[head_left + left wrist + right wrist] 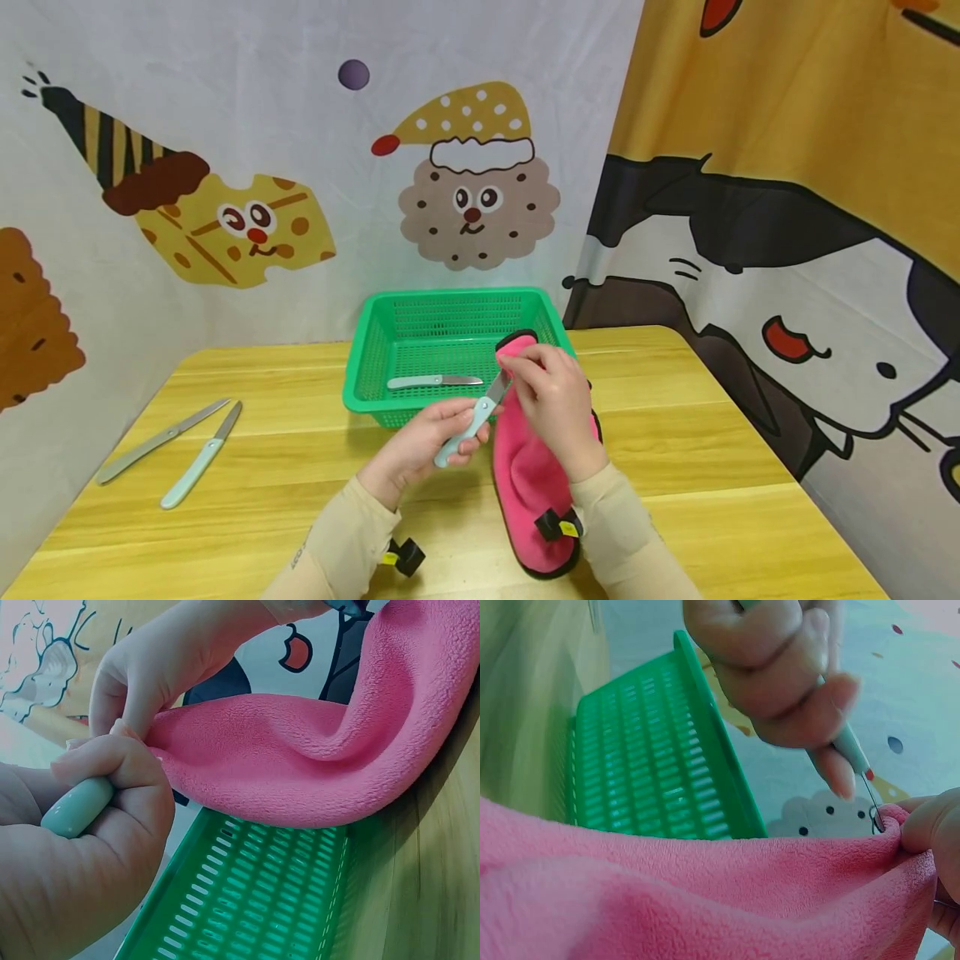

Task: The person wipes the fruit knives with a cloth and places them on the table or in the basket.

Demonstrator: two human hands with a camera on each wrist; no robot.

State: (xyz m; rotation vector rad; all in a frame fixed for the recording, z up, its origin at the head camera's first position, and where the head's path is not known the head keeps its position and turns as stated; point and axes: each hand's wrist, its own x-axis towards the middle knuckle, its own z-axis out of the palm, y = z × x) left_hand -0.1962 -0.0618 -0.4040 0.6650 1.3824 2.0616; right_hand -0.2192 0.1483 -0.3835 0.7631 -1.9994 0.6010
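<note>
My left hand (431,437) grips a knife (471,429) by its pale green handle, the blade slanting up to the right. With my right hand (553,396) I pinch the upper part of a pink fleece cloth (517,454) with black edging. In the right wrist view the cloth (705,877) is folded around the end of the blade (873,801) at my right fingertips. The cloth hangs down from there toward the table's front. Just behind my hands stands a green basket (357,367) with another knife (431,382) lying inside.
On the left of the wooden table (300,500) lie two more knives, one with a grey-green handle (142,454) and one with a pale green handle (191,479). A cartoon-printed curtain (300,125) hangs behind the table and along its sides.
</note>
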